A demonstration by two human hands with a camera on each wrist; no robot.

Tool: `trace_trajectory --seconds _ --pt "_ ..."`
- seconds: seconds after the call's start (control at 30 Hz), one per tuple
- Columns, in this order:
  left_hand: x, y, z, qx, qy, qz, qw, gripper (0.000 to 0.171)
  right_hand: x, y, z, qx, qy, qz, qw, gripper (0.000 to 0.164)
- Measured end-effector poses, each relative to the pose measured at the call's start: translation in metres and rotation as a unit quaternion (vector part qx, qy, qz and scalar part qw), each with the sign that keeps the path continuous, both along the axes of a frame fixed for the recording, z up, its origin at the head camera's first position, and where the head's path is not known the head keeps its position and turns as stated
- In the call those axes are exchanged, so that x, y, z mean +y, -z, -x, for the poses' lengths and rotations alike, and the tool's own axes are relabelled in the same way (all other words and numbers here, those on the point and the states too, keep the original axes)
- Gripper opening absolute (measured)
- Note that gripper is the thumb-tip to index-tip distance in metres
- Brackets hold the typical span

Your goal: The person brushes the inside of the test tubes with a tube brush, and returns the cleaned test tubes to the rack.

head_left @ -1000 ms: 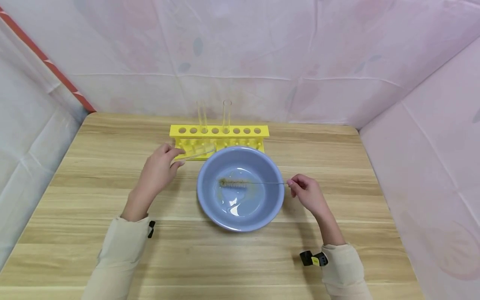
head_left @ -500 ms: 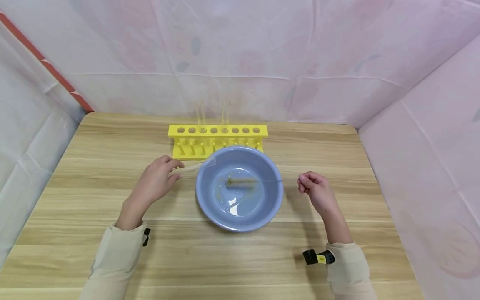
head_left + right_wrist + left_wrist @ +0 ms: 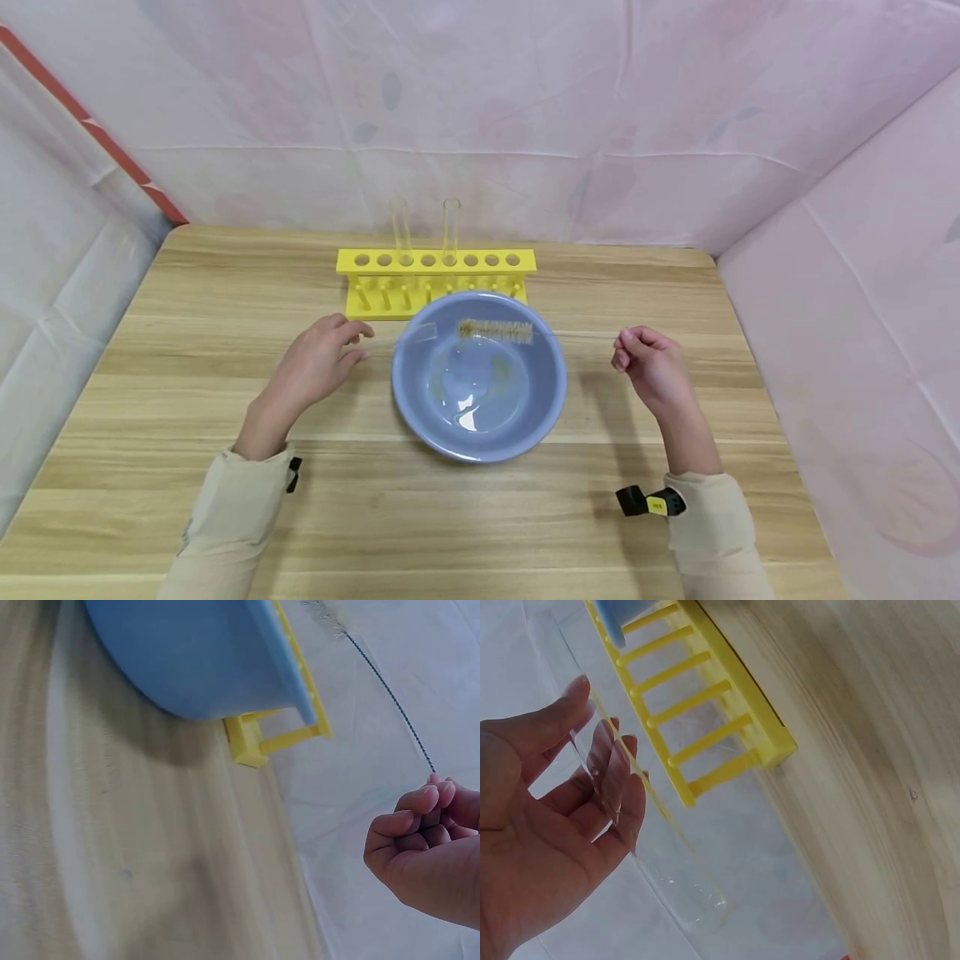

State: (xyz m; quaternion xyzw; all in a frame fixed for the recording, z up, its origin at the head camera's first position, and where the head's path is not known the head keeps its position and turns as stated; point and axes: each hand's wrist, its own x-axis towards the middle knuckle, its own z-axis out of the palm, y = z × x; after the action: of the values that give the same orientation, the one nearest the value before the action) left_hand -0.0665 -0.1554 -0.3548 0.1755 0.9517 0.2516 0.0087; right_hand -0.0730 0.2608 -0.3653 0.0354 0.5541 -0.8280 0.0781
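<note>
My left hand (image 3: 315, 358) grips a clear glass test tube (image 3: 686, 889) between thumb and fingers. The tube's mouth points right, over the left rim of a blue basin (image 3: 405, 396); its rounded bottom shows in the left wrist view. With curled fingers my right hand (image 3: 658, 371) pinches the end of a thin twisted wire (image 3: 390, 694), the handle of a test tube brush (image 3: 501, 332). The brush's pale bristles, darker at the tip, hang above the far half of the basin. Its tip faces the tube mouth, a small gap apart. Shallow water lies in the basin.
Behind the basin stands a yellow test tube rack (image 3: 416, 261), its lower front partly hidden by the rim. Two clear test tubes stand in it, a left tube (image 3: 402, 229) and a right tube (image 3: 451, 229). A fabric-covered wall (image 3: 525, 192) rises behind the wooden table (image 3: 420, 533).
My right hand has moved right and away from me, bringing the brush from the basin's middle toward its far side. My left hand and the test tube have shifted slightly nearer me.
</note>
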Motion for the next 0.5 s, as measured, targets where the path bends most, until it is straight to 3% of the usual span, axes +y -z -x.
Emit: trace_trajectory --seconds 0.5 --pt "0.010 -0.005 0.002 0.001 0.005 -0.004 1.0000 0.022 -0.009 -0.014 0.006 0.007 -0.013 0.005 1.000 0.024"
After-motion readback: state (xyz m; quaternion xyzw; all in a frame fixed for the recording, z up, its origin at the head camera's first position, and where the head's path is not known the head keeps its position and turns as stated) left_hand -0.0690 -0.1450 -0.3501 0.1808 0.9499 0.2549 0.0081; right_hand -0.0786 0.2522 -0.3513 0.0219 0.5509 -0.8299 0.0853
